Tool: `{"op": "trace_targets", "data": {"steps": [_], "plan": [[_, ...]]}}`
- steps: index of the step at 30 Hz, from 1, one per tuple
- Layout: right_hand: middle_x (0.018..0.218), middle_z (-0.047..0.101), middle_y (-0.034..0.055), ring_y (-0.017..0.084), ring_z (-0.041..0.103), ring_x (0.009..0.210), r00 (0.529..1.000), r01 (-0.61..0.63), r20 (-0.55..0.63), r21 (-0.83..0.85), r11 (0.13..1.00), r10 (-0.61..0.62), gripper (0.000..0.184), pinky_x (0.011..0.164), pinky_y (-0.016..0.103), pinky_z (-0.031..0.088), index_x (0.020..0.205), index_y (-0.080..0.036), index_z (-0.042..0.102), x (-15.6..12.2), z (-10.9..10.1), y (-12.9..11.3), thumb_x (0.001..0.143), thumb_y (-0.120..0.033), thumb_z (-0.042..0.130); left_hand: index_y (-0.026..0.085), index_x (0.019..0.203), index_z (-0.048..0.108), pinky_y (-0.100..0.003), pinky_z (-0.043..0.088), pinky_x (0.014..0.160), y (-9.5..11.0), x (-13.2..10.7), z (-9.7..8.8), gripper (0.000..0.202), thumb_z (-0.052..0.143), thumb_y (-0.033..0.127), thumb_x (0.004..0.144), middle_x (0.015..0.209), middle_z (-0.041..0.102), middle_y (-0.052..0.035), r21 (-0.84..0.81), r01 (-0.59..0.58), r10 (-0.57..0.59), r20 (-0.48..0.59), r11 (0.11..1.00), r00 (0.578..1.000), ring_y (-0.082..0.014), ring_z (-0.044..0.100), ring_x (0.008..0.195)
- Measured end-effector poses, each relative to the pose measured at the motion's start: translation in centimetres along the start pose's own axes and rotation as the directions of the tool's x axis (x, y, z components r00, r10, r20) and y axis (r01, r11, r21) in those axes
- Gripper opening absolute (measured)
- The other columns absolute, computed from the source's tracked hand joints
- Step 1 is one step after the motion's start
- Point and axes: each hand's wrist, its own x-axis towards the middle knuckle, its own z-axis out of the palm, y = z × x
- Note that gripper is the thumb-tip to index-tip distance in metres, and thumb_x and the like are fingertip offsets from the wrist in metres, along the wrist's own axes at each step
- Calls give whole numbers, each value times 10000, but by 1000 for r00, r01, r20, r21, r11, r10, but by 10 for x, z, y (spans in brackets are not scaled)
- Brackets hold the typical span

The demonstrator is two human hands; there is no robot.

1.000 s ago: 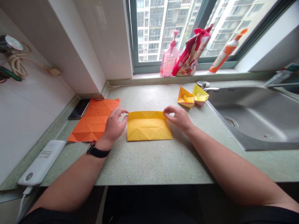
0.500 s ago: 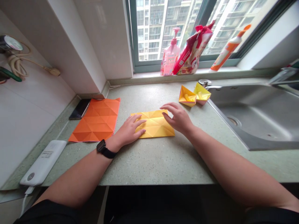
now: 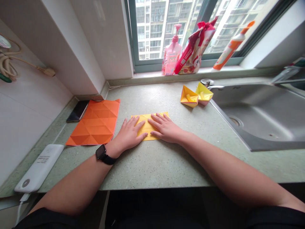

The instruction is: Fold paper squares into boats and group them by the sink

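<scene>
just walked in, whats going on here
A person is pressing both hands flat on a creased, folded sheet of yellow paper on a speckled countertop, the left hand and right hand side by side. A creased orange sheet lies flat to the left, and two folded paper boats sit farther off beside the sink.

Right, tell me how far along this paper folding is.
Done: one paper boat and another look finished. In hand: the left hand and right hand press a folded yellow sheet flat on the counter. Left: the creased orange sheet lies open, not yet folded up.
</scene>
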Motion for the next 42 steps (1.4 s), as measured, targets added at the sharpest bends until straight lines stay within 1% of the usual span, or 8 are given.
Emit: {"op": "trace_targets", "data": {"steps": [6,9,16,21,25,28,34,42], "plan": [[1824,332,99,387,259,1696,999,-11,34,1,1000,11,723,1379,605,211,1726,-287,417,7,-1,2,1107,-657,466,190,1610,524,-608,259,1385,-7,3,4,506,465,373,1142,1774,400,-165,-34,-179,176,-77,983,981,-345,306,1686],[1821,336,110,398,260,1694,999,20,32,27,999,-21,779,1377,616,204,1728,-281,417,5,0,6,1081,-710,489,195,1624,511,-544,321,1376,-9,1,5,513,460,373,1146,1753,441,-153,-82,-278,274,-59,957,960,-318,349,1670],[1828,318,123,431,227,1697,998,49,34,116,992,-54,953,1373,638,184,1745,-291,390,0,1,12,979,-815,603,201,1616,538,-605,339,1358,-13,-1,5,580,585,482,1111,1751,433,-178,-137,-311,306,-53,941,950,-376,373,1649],[1833,298,142,450,200,1700,996,55,67,146,988,-66,1025,1373,663,142,1735,-279,413,0,-6,14,916,-829,689,280,1399,729,-597,411,1313,-13,0,1,317,564,321,1132,1659,557,-116,-256,-457,444,-108,852,889,-313,479,1576],[1824,320,150,463,218,1692,993,59,92,154,986,-74,1027,1365,689,142,1698,-283,483,-1,-13,13,873,-842,733,309,1301,791,-576,436,1294,-11,0,-2,313,550,212,1126,1529,668,-83,-292,-524,513,-119,800,850,-281,539,1510],[1825,319,144,450,212,1697,992,53,108,157,986,-70,1028,1365,683,151,1699,-296,481,-3,-18,14,864,-829,756,360,1320,794,-606,399,1313,-11,0,-4,401,543,134,1105,1562,653,-50,-271,-539,533,-102,798,840,-281,514,1536],[1845,273,116,438,183,1708,986,-15,168,160,987,-12,1037,1370,677,140,1719,-341,440,-9,-24,28,853,-779,806,406,1313,807,-632,389,1321,-10,-3,-9,435,544,134,1100,1611,632,-23,-236,-443,464,35,865,885,-291,463,1605],[1861,210,125,479,111,1710,972,-121,217,144,982,88,1170,1354,705,180,1764,-345,332,-24,-34,53,801,-760,851,389,1289,828,-558,400,1331,-22,-18,-29,565,512,29,989,1605,644,24,-204,-374,406,152,905,901,-266,540,1555]]}}
